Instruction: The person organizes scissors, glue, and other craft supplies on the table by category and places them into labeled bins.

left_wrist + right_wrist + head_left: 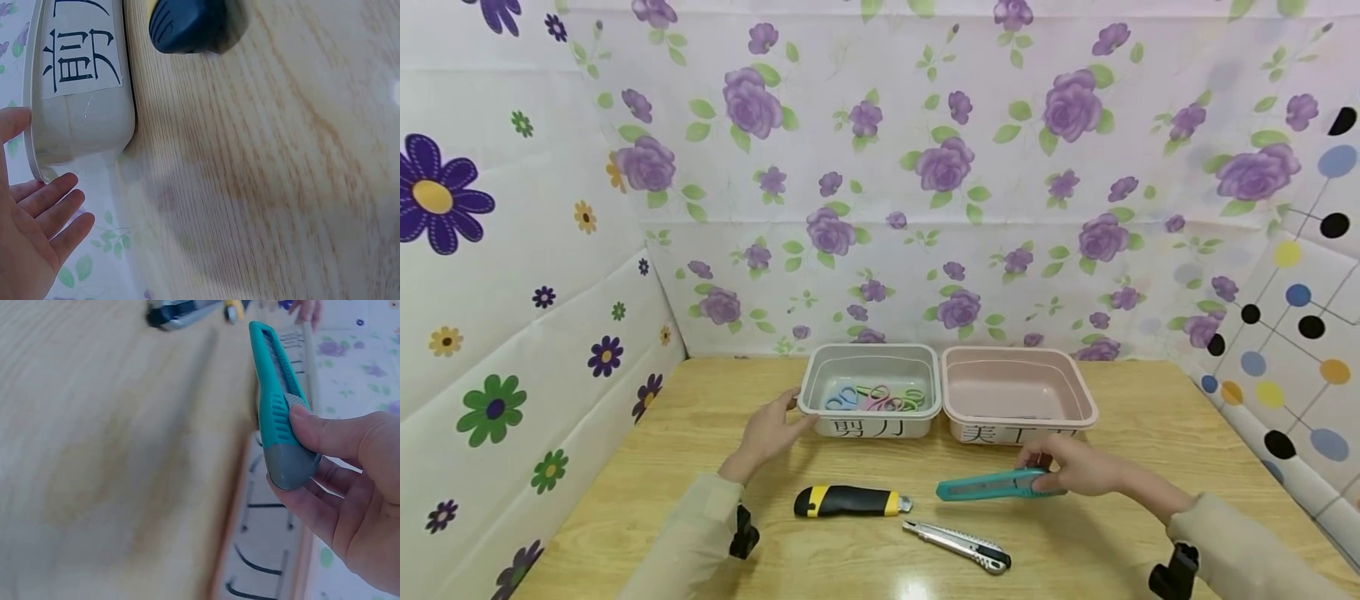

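In the head view, my right hand pinches a teal utility knife by its grey end, thumb on the slider, in front of the pink bin. The right wrist view shows the same knife between thumb and fingers. My left hand is at the left corner of the grey-white bin, fingertips right at the rim and fingers loosely extended. A black-and-yellow utility knife and a silver utility knife lie on the table between the hands.
Several scissors with coloured handles lie in the grey-white bin. Both bins carry printed labels and stand side by side on the wooden table. Flowered cloth hangs behind, and patterned cloth walls stand left and right.
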Motion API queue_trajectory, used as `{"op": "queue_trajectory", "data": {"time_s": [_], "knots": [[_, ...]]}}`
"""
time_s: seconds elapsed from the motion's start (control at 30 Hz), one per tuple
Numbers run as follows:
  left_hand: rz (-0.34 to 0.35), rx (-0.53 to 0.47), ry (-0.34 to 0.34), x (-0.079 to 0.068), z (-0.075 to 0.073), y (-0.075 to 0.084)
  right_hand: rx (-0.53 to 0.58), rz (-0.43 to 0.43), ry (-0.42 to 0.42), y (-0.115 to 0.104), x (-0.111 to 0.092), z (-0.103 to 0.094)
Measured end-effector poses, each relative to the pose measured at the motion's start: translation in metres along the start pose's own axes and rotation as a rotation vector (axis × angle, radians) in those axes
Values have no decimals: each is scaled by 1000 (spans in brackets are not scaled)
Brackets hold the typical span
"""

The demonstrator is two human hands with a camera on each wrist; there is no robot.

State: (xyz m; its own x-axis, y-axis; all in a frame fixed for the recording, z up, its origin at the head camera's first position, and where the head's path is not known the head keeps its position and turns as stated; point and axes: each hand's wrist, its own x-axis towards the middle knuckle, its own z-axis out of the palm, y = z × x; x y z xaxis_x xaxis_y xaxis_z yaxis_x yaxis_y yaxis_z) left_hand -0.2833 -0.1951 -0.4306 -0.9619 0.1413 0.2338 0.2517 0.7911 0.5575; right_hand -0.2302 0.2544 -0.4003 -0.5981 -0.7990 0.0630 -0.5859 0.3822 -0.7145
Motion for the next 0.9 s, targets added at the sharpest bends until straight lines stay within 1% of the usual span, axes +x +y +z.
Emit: {"op": "queue_trajectory", "data": {"time_s": [0.13, 0.2, 0.3, 0.4, 0.47, 0.67, 0.8, 0.9], "knots": [[-10, -1, 1, -2, 1, -1, -8, -38, 26, -5, 0, -13], [-13, -1, 0, -1, 1, -1, -17, -40, 40, -7, 0, -20], [-15, 2, -5, -1, 1, -1, -64, -21, 62, -10, -1, -30], [-9, 2, -8, -1, 1, 1, -111, 16, 79, -9, -2, -38], [-4, 1, -6, -1, 0, 2, -147, 25, 93, -8, 0, -43], [5, -2, -1, -1, 0, 2, -143, 87, 86, -9, 0, -56], [2, 3, -8, -1, 1, 0, -143, 96, 86, -8, 0, -63], [-1, 4, -11, 0, 1, -1, -127, 124, 80, -7, 0, -69]]}}
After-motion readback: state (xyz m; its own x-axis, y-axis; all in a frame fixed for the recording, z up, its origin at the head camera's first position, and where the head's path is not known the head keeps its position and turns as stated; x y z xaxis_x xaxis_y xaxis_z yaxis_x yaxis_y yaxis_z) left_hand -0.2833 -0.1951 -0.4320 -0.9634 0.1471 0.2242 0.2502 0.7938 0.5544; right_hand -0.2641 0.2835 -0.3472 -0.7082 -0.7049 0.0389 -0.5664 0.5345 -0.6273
